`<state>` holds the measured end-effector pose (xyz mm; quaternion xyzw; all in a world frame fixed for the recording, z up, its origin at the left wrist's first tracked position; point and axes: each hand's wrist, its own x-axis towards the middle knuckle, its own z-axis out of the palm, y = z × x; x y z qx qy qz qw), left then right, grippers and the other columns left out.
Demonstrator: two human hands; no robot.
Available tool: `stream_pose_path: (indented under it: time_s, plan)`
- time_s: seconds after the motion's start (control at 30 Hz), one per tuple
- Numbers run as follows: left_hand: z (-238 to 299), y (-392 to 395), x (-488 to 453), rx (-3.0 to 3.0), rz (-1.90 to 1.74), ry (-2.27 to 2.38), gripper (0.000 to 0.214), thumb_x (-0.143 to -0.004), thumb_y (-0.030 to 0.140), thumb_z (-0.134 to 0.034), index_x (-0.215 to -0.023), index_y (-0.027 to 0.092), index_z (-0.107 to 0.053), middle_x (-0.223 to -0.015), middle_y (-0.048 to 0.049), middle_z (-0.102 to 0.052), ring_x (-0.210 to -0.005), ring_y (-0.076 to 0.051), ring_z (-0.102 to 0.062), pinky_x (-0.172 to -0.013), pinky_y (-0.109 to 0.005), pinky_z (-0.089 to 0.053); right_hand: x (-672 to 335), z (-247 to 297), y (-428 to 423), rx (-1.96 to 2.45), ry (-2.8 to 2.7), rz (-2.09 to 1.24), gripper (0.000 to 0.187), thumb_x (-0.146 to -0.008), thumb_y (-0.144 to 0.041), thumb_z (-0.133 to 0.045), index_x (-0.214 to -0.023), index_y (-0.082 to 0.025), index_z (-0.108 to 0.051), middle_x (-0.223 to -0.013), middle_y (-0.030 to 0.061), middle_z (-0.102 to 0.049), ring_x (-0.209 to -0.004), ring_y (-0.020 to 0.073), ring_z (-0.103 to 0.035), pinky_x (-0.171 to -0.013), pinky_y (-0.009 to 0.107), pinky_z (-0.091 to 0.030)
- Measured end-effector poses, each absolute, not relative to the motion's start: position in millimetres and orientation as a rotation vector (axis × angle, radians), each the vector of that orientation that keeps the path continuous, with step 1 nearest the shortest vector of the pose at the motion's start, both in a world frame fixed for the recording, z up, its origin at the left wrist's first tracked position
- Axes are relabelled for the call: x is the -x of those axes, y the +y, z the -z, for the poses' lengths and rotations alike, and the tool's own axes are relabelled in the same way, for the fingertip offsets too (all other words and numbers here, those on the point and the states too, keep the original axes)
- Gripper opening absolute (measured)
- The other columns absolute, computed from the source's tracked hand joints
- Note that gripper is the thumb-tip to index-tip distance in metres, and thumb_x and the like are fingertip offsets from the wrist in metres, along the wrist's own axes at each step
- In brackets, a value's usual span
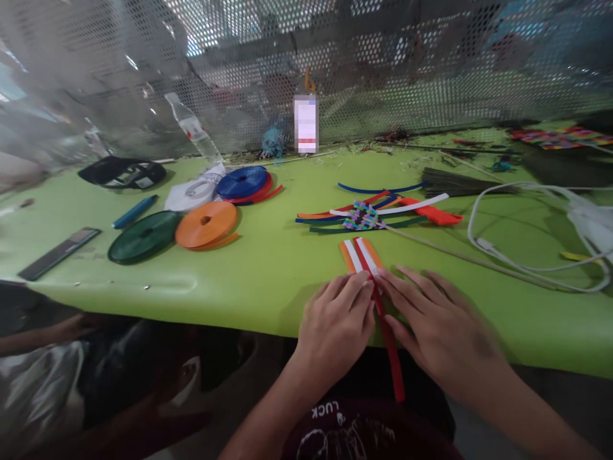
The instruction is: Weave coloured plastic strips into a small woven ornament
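Several flat strips lie side by side at the table's near edge: orange strips [375, 252] on the outside, white strips [354, 256] within, and a red strip [391, 351] in the middle. The red one runs down between my hands and hangs past the edge. My left hand [335, 316] is closed, its bent fingertips pressed together at the red strip. My right hand [426, 310] lies over the strips' right side with fingers stretched out and thumb apart. Just beyond lies a small woven piece [361, 216] of purple, teal and dark strips, with loose colored strips and a thin stick around it.
Rolls of orange [191, 231], green [129, 246] and blue strip [239, 184] lie left, near a blue pen [135, 212] and a ruler [60, 253]. A red-handled tool [431, 211] and white cable [472, 220] lie right. A bottle [196, 134] leans against the mesh. Another person's arm shows lower left.
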<state>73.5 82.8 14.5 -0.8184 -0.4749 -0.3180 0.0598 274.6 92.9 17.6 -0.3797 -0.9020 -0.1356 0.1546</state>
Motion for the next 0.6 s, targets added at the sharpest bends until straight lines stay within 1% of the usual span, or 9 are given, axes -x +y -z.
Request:
stream_pose_path:
  time_s: [0.13,0.27,0.33,0.47,0.53,0.6]
  plan:
    - [-12.7,83.2,-72.0,2.499,0.985,-1.418,0.025,-0.102,0.015,-0.054,-0.124,0.013,-0.066,-0.121,-0.0059,-0.075,-0.109,-0.023,-0.068,-0.093,-0.040,-0.062,-272.7,-18.3,92.9,1.091,-2.587,0.412,0.043,-0.107,-0.025,-0.043,-0.144,-0.007,-0.055,-0.149,0.0134,-0.061,-0.134,0.0350,-0.053,-0.111,0.058,-0.038]
    - [-14.3,83.6,-70.0,2.541,0.921,-1.395,0.029,-0.101,0.013,-0.056,-0.128,0.016,-0.065,-0.123,-0.0055,-0.073,-0.111,-0.024,-0.066,-0.092,-0.042,-0.060,-274.1,-18.0,93.8,1.091,-2.590,0.380,0.043,-0.107,-0.027,-0.043,-0.142,-0.005,-0.056,-0.147,0.0160,-0.061,-0.135,0.0358,-0.051,-0.111,0.059,-0.039]
    - [-15.8,83.7,-69.8,2.555,0.873,-1.401,0.029,-0.100,0.014,-0.057,-0.128,0.017,-0.065,-0.123,-0.0050,-0.073,-0.111,-0.024,-0.064,-0.090,-0.042,-0.059,-275.7,-18.1,94.5,1.091,-2.592,0.329,0.047,-0.107,-0.034,-0.044,-0.143,-0.006,-0.055,-0.147,0.0164,-0.061,-0.136,0.0362,-0.050,-0.111,0.059,-0.039]
    - [-17.4,83.2,-70.2,2.575,0.793,-1.437,0.031,-0.102,0.017,-0.056,-0.132,0.017,-0.063,-0.123,-0.0035,-0.072,-0.109,-0.024,-0.061,-0.090,-0.043,-0.056,-277.6,-20.0,95.5,1.103,-2.570,0.213,0.061,-0.103,-0.054,-0.049,-0.143,-0.009,-0.054,-0.147,0.0165,-0.060,-0.135,0.0355,-0.051,-0.111,0.058,-0.041]
    - [-17.5,83.0,-70.1,2.574,0.784,-1.440,0.031,-0.103,0.018,-0.055,-0.133,0.017,-0.062,-0.124,-0.0036,-0.071,-0.109,-0.024,-0.061,-0.090,-0.042,-0.056,-277.8,-21.5,95.4,1.118,-2.551,0.189,0.060,-0.101,-0.053,-0.054,-0.144,-0.010,-0.053,-0.147,0.0155,-0.060,-0.135,0.0338,-0.051,-0.112,0.056,-0.042]
    - [-17.0,82.9,-69.6,2.569,0.802,-1.436,0.032,-0.102,0.017,-0.055,-0.133,0.016,-0.062,-0.125,-0.0047,-0.071,-0.109,-0.023,-0.062,-0.092,-0.042,-0.056,-278.1,-22.6,95.4,1.116,-2.545,0.189,0.057,-0.100,-0.043,-0.057,-0.146,-0.011,-0.051,-0.148,0.0144,-0.060,-0.135,0.0324,-0.052,-0.112,0.055,-0.042]
